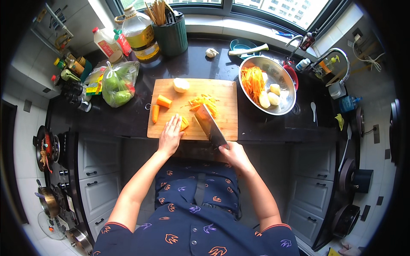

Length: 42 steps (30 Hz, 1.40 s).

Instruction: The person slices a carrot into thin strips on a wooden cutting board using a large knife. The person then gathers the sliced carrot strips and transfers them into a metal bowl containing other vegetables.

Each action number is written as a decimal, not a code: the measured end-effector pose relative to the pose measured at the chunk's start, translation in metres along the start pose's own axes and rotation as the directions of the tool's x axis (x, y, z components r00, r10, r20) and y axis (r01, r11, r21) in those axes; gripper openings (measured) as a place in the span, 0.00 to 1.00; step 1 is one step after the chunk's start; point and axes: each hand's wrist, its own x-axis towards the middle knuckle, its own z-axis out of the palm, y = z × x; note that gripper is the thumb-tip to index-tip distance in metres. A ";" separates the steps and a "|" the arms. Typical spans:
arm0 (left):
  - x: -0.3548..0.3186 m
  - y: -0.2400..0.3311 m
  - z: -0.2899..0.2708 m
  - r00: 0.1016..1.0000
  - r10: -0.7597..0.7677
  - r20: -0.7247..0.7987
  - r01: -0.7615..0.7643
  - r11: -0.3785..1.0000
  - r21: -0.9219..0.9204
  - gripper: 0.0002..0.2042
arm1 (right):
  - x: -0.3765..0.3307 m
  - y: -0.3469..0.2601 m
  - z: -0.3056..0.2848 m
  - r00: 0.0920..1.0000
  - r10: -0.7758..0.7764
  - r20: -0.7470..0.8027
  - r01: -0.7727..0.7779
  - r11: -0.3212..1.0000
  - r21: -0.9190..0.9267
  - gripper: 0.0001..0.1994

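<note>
My right hand [235, 154] is closed round the handle of a broad cleaver [209, 126]. Its blade stands tilted over the right part of a wooden cutting board [164, 89], beside a heap of carrot shreds [204, 104]. My left hand [170, 135] lies with outstretched fingers at the board's near edge, against some sliced carrot [184, 123] that it partly covers. Two larger carrot pieces, a thick one [164, 101] and a longer one [155, 114], rest at the board's left. Behind them sits a pale, peeled round vegetable [181, 85].
Right of the board stands a steel bowl [291, 99] with shredded carrot [253, 84] and peeled potatoes [274, 98]. A bag of green vegetables [120, 83], an oil jug [141, 34] and a dark green utensil holder [171, 36] stand back left. Garlic [212, 52] lies behind the board.
</note>
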 end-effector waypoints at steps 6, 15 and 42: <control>0.018 0.003 -0.010 0.998 -0.023 0.056 0.033 0.982 -0.188 0.26 | -0.004 -0.005 0.001 0.999 -0.026 -0.018 0.026 0.999 -0.036 0.16; 0.019 0.007 -0.007 0.996 -0.088 -0.024 0.081 0.975 -0.207 0.22 | 0.004 0.010 0.013 0.974 -0.200 -0.107 0.185 0.974 -0.131 0.14; 0.046 -0.044 -0.023 0.902 0.432 0.029 -0.423 0.893 -0.154 0.15 | 0.003 -0.034 0.057 0.892 -0.435 -0.122 0.314 0.792 -0.523 0.05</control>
